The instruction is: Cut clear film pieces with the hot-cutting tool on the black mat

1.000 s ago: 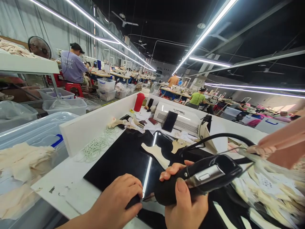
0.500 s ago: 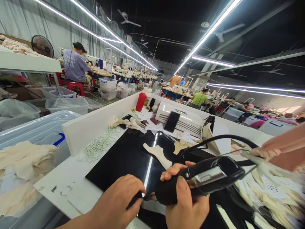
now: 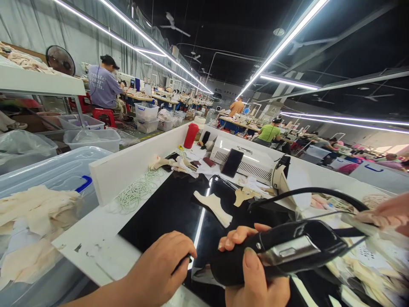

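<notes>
My right hand (image 3: 252,277) is wrapped round a black corded hand tool (image 3: 281,251) with a metal plate on its side, held just above the glossy black work mat (image 3: 166,209). Its cable (image 3: 306,192) loops up and to the right. My left hand (image 3: 159,268) is closed beside the tool's tip, pinching a small dark piece against the mat; what it is I cannot make out. A cream cut fabric piece (image 3: 213,206) lies on the mat beyond my hands.
A co-worker's hand (image 3: 383,213) at the right edge holds a clear bag of cream pieces (image 3: 367,251). White elastic loops (image 3: 136,192), a red bottle (image 3: 191,135), a phone (image 3: 231,162) against a white machine (image 3: 252,160) and clear bins (image 3: 47,179) surround the bench.
The camera has drifted slightly, so everything sits a little lower and further right. Both hands keep their grips; the co-worker's arm has dropped lower at the right edge.
</notes>
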The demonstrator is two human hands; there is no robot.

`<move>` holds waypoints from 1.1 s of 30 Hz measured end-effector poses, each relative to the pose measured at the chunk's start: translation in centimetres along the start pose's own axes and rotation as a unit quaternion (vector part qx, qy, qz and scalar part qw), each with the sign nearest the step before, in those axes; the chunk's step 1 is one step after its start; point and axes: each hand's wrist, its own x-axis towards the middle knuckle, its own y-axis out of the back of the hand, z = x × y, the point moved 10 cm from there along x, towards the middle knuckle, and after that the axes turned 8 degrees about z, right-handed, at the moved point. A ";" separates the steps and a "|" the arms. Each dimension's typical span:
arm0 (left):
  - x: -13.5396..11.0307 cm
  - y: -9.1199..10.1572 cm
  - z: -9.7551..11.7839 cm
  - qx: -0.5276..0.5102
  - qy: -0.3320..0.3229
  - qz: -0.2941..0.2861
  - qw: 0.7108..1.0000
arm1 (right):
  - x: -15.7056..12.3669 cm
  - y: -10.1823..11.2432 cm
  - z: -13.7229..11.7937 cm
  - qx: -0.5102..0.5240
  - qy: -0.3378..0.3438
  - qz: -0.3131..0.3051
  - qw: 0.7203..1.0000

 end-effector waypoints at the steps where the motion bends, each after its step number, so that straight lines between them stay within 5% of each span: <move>1: 0.0 0.1 0.0 0.000 -0.001 0.002 1.000 | 0.2 0.0 -0.1 -0.004 0.010 -0.010 1.000; 15: 0.0 0.0 0.6 0.006 -0.046 0.001 0.999 | 0.4 0.5 0.1 -0.027 0.013 -0.007 1.000; 24: 0.0 -0.2 1.5 0.052 -0.094 -0.043 0.993 | 2.4 1.4 -2.3 -0.042 0.028 0.061 0.997; 33: -0.4 -0.1 2.4 0.087 -0.147 -0.046 0.984 | 2.7 2.3 -3.4 -0.060 0.046 0.056 0.996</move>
